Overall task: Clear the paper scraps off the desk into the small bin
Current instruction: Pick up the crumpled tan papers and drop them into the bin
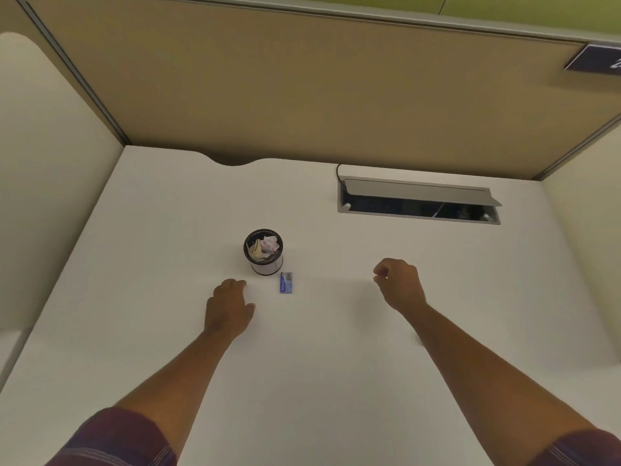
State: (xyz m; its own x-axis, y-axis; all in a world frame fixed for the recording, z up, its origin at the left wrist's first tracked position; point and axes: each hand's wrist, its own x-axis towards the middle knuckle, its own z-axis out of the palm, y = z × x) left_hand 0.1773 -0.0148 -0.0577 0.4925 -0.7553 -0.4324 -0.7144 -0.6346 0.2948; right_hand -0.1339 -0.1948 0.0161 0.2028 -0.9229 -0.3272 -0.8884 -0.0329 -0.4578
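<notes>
A small black mesh bin (265, 266) stands on the white desk (336, 364), a little left of centre. Crumpled paper scraps (264, 246), white, pinkish and yellowish, lie inside it. My left hand (228, 307) rests over the desk just in front of and left of the bin, fingers loosely curled, holding nothing. My right hand (400, 284) hovers to the right of the bin, fingers curled inward with nothing visible in them. No loose scrap shows on the desk.
A small blue card or packet (286, 282) lies flat just in front of the bin, between my hands. An open cable hatch (420, 201) with a grey lid sits at the back right. Tan partition walls (302, 95) enclose the desk on three sides.
</notes>
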